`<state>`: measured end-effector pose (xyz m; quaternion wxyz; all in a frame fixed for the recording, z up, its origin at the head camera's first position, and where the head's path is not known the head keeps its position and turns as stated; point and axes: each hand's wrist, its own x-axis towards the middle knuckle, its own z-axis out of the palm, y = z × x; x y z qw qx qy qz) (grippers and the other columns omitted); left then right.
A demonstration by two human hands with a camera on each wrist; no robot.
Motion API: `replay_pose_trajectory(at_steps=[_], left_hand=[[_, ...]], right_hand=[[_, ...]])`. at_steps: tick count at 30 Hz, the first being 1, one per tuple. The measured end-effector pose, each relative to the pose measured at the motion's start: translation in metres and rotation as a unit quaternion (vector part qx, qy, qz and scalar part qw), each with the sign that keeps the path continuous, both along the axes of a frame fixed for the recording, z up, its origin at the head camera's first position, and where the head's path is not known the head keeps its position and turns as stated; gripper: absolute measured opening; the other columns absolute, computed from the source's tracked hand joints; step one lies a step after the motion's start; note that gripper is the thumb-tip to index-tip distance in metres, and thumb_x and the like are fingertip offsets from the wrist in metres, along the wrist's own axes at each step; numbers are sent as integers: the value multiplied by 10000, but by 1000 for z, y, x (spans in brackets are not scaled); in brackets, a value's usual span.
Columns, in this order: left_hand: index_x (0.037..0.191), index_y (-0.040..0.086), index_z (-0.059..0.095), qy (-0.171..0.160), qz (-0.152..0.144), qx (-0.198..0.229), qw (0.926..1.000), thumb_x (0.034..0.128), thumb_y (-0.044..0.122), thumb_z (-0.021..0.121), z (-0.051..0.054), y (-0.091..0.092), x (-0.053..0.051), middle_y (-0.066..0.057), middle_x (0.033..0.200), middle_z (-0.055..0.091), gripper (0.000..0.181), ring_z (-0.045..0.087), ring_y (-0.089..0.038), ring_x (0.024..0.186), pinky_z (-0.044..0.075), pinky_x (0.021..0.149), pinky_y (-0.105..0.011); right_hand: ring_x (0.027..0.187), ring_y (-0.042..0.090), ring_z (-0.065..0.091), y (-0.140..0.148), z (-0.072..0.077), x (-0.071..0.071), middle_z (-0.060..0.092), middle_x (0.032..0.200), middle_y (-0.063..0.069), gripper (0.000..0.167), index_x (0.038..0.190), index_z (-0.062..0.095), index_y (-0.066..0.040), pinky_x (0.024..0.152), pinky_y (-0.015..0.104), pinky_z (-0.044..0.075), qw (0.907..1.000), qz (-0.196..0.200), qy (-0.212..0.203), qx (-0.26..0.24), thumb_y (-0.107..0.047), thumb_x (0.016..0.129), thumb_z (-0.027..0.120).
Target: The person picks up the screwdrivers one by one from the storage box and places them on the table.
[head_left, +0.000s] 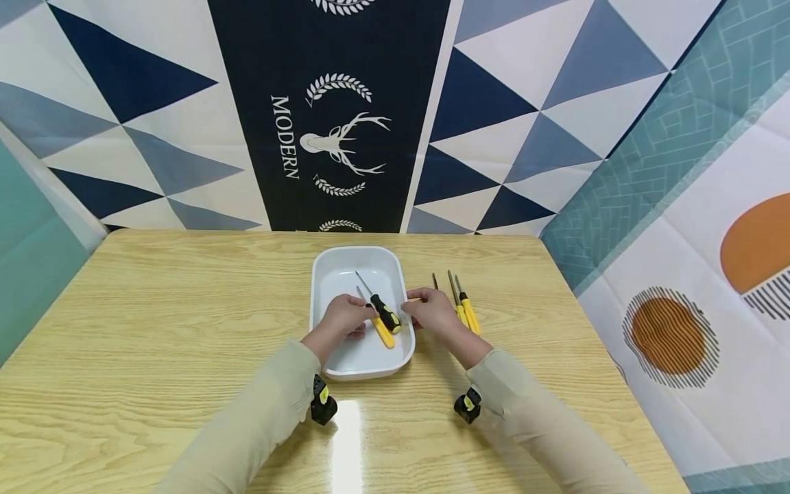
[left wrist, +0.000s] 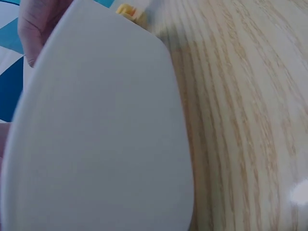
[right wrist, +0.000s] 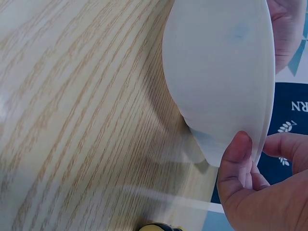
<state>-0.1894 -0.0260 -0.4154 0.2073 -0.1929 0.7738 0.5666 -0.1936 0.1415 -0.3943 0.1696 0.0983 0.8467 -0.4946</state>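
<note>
A white tray (head_left: 352, 361) stands on the table; its outer side fills much of both wrist views. My left hand (head_left: 342, 319) reaches over the tray's left rim, its fingers pinching a yellow-handled screwdriver (head_left: 384, 333) near the top of the handle. Beside that handle, partly over it, a black-and-yellow screwdriver (head_left: 385, 314) lies in the tray, its shaft toward the far end. My right hand (head_left: 435, 312) grips the right rim; in the right wrist view the thumb (right wrist: 239, 149) presses the outer wall. The left fingertips are partly hidden.
Right of the tray, several screwdrivers (head_left: 470, 315) lie on the wooden table (head_left: 185, 309), tips pointing away; my right hand partly covers them. A patterned cloth (head_left: 333, 137) hangs behind the table's far edge, and another (head_left: 679, 309) on the right.
</note>
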Motion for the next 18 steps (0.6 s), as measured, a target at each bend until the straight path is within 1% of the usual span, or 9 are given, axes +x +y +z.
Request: replay_pose_trajectory(at_steps=[6, 10, 13, 18], left_hand=[[1158, 62, 517, 18, 11, -164, 9999, 803, 146, 703, -4, 4, -2, -57, 794, 541, 409, 540, -141, 634, 518, 561, -222], [1138, 62, 516, 82, -122, -426, 9990, 792, 143, 712, -5, 6, -3, -47, 736, 534, 406, 533, -133, 569, 482, 509, -207], [1125, 56, 515, 191, -245, -636, 9975, 779, 144, 722, -4, 8, -3, -52, 758, 542, 412, 536, -127, 557, 468, 498, -200], [1087, 14, 521, 464, -275, -796, 9954, 749, 123, 740, -4, 10, -1, -81, 854, 560, 418, 534, -111, 553, 461, 485, -180]], right_hand=[[772, 183, 584, 0, 0, 0, 603, 1025, 131, 354, 1235, 552, -51, 739, 331, 574, 10000, 19, 10, -46, -182, 907, 579], [780, 189, 590, 0, 1, 1, 605, 1030, 135, 351, 1236, 551, -53, 735, 327, 574, 10000, 30, 2, -53, -183, 911, 576], [786, 193, 595, 0, 0, 1, 606, 1026, 134, 348, 1235, 551, -53, 727, 320, 575, 10000, 29, 12, -53, -184, 913, 577], [771, 184, 590, 0, -1, 0, 607, 989, 122, 344, 1226, 559, -51, 694, 290, 569, 10000, -12, 36, -67, -173, 905, 584]])
